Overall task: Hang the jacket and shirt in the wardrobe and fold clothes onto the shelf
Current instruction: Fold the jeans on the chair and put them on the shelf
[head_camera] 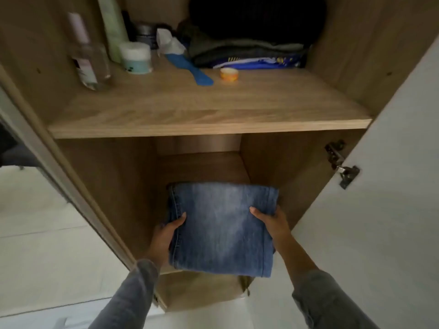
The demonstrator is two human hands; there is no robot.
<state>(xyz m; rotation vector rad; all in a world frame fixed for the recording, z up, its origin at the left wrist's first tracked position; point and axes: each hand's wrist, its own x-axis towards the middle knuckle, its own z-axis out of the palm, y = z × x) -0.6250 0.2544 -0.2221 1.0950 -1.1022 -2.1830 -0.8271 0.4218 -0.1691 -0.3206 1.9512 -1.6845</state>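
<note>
Folded blue jeans (221,229) are held level in front of the lower compartment of the open wooden wardrobe (209,124). My left hand (166,236) grips their left edge, thumb on top. My right hand (270,222) grips the right edge the same way. The far end of the jeans reaches over the lower shelf (202,167); I cannot tell whether it rests on the board. On the upper shelf, at the back right, lies a stack of folded dark clothes (247,54).
On the upper shelf's left stand bottles (88,51), a tall pale tube (112,27) and a white tub (135,58). A blue brush (190,67) and a small orange jar (229,76) lie mid-shelf. The white door (380,186) hangs open at the right, hinge (342,162) exposed.
</note>
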